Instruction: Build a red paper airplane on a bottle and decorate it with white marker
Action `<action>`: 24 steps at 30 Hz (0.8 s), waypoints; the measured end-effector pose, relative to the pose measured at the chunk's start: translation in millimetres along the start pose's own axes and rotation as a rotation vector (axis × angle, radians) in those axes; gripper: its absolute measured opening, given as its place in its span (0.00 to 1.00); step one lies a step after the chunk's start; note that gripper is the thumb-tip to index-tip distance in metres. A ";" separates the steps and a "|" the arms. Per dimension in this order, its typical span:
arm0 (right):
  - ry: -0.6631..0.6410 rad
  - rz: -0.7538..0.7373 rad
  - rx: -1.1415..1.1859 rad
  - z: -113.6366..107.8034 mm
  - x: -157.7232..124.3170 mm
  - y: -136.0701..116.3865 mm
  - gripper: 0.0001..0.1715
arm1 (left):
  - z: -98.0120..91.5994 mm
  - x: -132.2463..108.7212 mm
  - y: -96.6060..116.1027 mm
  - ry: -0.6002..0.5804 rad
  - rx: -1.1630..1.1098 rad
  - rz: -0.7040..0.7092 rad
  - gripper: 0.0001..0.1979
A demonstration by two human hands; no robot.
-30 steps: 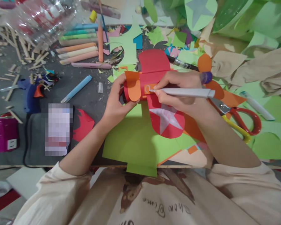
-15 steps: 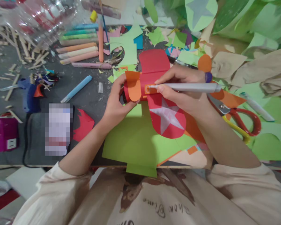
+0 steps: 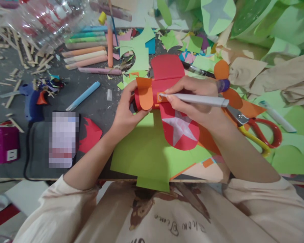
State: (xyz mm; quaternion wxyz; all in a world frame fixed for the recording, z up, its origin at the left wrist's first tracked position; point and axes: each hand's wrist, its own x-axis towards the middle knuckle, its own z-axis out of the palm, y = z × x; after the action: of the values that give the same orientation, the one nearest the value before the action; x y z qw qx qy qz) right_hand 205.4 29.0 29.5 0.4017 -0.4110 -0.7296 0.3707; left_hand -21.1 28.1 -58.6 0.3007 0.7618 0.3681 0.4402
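Note:
A red paper model plane [image 3: 167, 84] lies before me, its near wing marked with a silvery-white star [image 3: 179, 126]. My left hand [image 3: 128, 109] is wrapped round its left end, thumb below an orange rounded paper strip [image 3: 145, 94]. My right hand [image 3: 195, 98] pinches a grey-barrelled marker [image 3: 202, 100]. The marker's tip rests at a small orange paper patch [image 3: 160, 97] on the red body, where a pale ring shape shows. Part of the body is hidden behind my right fingers. Beneath the model lies a green paper sheet [image 3: 142, 152].
Scissors [image 3: 243, 118] with red and yellow handles lie right of my right hand. On the left are a blue glue gun [image 3: 32, 101], a phone [image 3: 63, 140] and a light blue marker [image 3: 83, 96]. Several markers [image 3: 87, 54] and paper scraps [image 3: 172, 38] lie at the back.
The marker's rear end has swung slightly toward me and left, with my right hand shifting a little. My left hand and the model stay nearly in place.

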 end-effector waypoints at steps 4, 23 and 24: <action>-0.030 0.019 -0.020 -1.7 -0.2 -1.3 0.08 | -0.8 0.9 0.1 -0.005 -0.004 0.005 0.37; -0.042 0.059 0.091 -4.0 2.9 -1.1 0.08 | 0.0 0.7 -1.1 -0.005 -0.011 -0.001 0.37; -0.038 0.074 0.091 -3.2 2.1 -2.0 0.07 | 0.2 0.8 -0.8 -0.005 -0.008 0.000 0.37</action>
State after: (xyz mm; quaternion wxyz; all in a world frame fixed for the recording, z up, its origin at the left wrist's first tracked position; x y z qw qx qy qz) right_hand 207.0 30.7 33.1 0.3920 -0.4120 -0.7037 0.4259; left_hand -20.9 29.2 -58.9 0.3046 0.7616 0.3654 0.4400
